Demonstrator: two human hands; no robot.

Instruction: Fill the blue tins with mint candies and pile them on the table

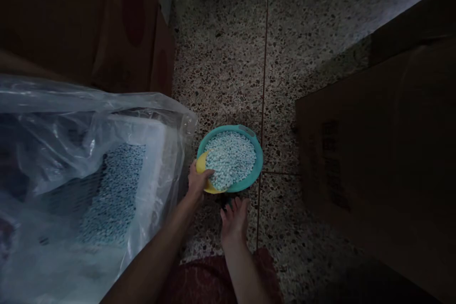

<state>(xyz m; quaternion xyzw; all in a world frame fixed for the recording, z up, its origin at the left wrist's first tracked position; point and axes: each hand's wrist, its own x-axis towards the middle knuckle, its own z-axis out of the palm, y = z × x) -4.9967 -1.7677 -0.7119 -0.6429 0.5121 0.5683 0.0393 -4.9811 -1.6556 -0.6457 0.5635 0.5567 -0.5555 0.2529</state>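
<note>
My left hand (pixel 198 179) grips a yellow bowl (pixel 201 163) by its side, thumb over the rim. The bowl is full of small pale blue-white pellets (pixel 221 167) and sits tilted over the left edge of a turquoise basin (pixel 257 171). More of the same pellets (pixel 238 145) fill the basin, which rests on the floor. Just below the basin's near rim, my right hand (pixel 235 221) is palm up with its fingers spread, holding nothing. Whether its fingertips touch anything dark under the bowl is hard to see.
On the left stands a white crate (pixel 153 161) lined with clear plastic sheeting (pixel 57 142), with bluish pellets (pixel 114 190) inside. Cardboard boxes (pixel 128 33) rise behind it. A large cardboard box (pixel 370 161) stands on the right. The speckled floor (pixel 228 66) runs between them.
</note>
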